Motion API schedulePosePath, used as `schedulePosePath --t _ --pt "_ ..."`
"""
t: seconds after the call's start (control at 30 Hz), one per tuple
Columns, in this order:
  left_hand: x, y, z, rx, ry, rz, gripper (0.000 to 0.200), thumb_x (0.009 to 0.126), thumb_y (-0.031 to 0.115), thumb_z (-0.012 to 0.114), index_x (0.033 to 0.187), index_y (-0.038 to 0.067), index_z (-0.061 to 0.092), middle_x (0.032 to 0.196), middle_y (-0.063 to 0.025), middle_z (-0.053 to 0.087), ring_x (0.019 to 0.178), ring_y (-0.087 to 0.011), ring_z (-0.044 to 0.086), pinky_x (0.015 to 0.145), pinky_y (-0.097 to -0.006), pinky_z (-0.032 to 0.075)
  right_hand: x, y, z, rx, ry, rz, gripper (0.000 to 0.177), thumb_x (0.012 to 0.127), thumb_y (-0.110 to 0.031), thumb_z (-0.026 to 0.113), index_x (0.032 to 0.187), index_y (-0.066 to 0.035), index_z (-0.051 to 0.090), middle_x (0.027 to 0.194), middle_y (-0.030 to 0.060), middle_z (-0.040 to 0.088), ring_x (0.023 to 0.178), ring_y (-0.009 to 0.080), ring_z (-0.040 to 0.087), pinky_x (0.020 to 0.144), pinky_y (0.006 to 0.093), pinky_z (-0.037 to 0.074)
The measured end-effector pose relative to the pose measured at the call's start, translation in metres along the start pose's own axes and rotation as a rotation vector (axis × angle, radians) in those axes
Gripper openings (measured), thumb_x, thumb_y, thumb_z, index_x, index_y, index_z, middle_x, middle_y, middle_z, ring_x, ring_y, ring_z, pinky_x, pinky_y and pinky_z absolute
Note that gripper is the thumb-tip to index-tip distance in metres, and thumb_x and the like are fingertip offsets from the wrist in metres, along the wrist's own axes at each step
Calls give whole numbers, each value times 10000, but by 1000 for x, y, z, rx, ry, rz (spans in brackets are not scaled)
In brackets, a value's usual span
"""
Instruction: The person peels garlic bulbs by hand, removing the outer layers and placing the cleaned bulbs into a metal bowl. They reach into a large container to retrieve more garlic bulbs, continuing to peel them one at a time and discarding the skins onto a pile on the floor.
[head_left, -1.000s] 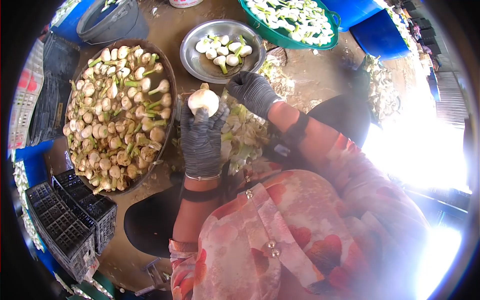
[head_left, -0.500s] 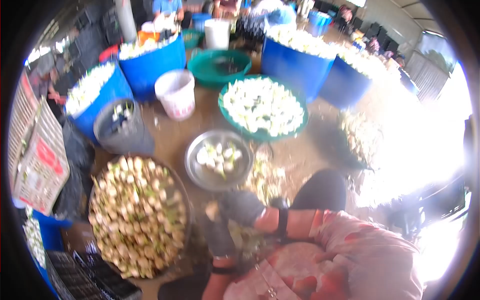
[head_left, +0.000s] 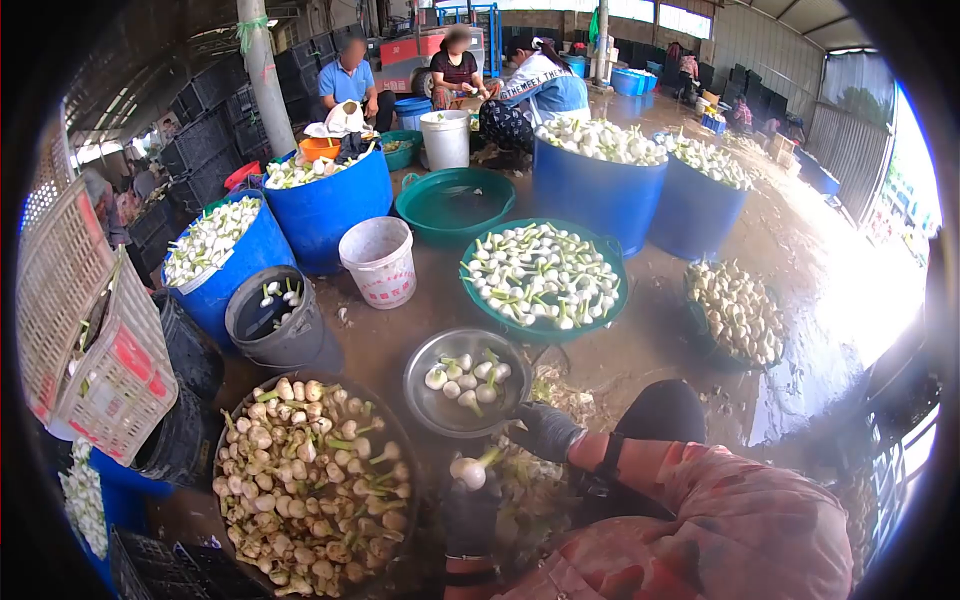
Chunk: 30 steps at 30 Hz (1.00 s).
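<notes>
My left hand (head_left: 470, 515), in a dark glove, holds a whitish garlic bulb (head_left: 468, 473) with a short green stem. My right hand (head_left: 549, 432), also gloved, is to the right of the bulb and apart from it, by the lower right rim of a metal bowl (head_left: 412, 395). Its fingers are bent together; whether anything is in them is hidden. Several peeled garlic bulbs (head_left: 466, 378) lie in the bowl. Left of my left hand stands a wide round tub (head_left: 400, 440) filled with brownish unpeeled garlic bulbs (head_left: 310, 480).
Peelings (head_left: 535, 480) lie below my hands. Ahead are a green basin (head_left: 470, 290) of white bulbs, a white bucket (head_left: 378, 262), a grey bucket (head_left: 290, 340) and blue barrels (head_left: 600, 200) heaped with garlic. Several people (head_left: 540, 85) sit farther back. Crates (head_left: 110, 350) stand left.
My hands have moved apart; the bulb in my left hand now shows clearly. The camera view has shifted, and the blur has gone.
</notes>
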<state>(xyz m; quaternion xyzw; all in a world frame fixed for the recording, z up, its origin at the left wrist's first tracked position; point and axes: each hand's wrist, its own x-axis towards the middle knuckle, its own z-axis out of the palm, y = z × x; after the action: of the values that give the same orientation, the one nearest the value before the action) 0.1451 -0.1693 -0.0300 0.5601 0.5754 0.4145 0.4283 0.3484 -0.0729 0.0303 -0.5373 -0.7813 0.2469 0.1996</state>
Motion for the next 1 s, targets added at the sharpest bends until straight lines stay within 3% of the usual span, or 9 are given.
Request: schedulePosePath --t 0.07,0.23,0.3,0.37,0.47,0.6,0.67,0.8,1.0 --pt "-1 18 -5 430 -25 -3 411 980 350 560 1310 110 506 1026 -95 628 770 -231 614 756 -475 548 -3 -20 -6 16 118 -372 357 955 -368 580 1144 -84 686 1070 193 688 1006 370 641 900 445 502" --pt "0 -5 10 -321 -42 -16 443 947 459 598 1201 99 562 888 -49 616 712 -190 584 720 -445 562 -14 -31 10 35 -140 -439 346 975 -345 573 1199 -103 677 1101 175 683 1042 351 632 917 425 502" --pt "-2 0 15 -697 -39 -123 410 949 438 604 1132 73 583 885 -46 619 722 -177 592 700 -397 546 -16 -34 2 24 -256 -308 361 957 -308 593 1276 -147 644 1129 102 682 1011 292 652 909 380 517" --pt "-7 10 12 -1160 -73 -309 341 962 357 610 1036 24 605 915 -49 630 747 -161 608 650 -307 508 -20 -32 2 46 -207 -330 341 953 -321 592 1215 -113 666 1052 142 694 952 337 661 860 410 529" --pt "-9 3 11 -918 -137 -292 407 976 399 580 1123 19 587 960 -41 611 783 -152 598 687 -297 514 -24 -34 4 11 -177 -311 310 938 -326 600 1111 -83 683 948 175 694 868 371 666 785 440 538" --pt "-8 12 13 -1093 -160 -312 539 923 532 579 1192 66 566 949 -47 606 767 -167 586 728 -360 545 -27 -54 -3 -121 -169 -137 281 914 -333 609 954 -60 665 837 200 673 783 389 661 706 467 533" --pt "-10 25 13 -1058 -161 -242 473 969 438 541 1196 24 560 1017 -52 605 883 -159 596 725 -326 521 -26 -50 3 -53 -161 -92 314 923 -362 604 1006 -64 657 873 189 679 836 364 671 745 449 531" --pt "-8 32 10 -975 -170 -188 556 926 514 573 1255 66 561 1072 -24 622 784 -124 586 694 -278 513 -20 -45 7 45 -175 -12 326 928 -362 603 1032 -57 651 897 179 683 863 367 670 771 449 526" --pt "0 16 -2 -675 -154 -277 566 974 589 495 1208 81 585 987 -11 613 737 -91 550 651 -230 486 -26 -57 -8 88 -105 -296 297 938 -319 609 1031 -38 643 963 207 676 904 381 655 782 456 530"
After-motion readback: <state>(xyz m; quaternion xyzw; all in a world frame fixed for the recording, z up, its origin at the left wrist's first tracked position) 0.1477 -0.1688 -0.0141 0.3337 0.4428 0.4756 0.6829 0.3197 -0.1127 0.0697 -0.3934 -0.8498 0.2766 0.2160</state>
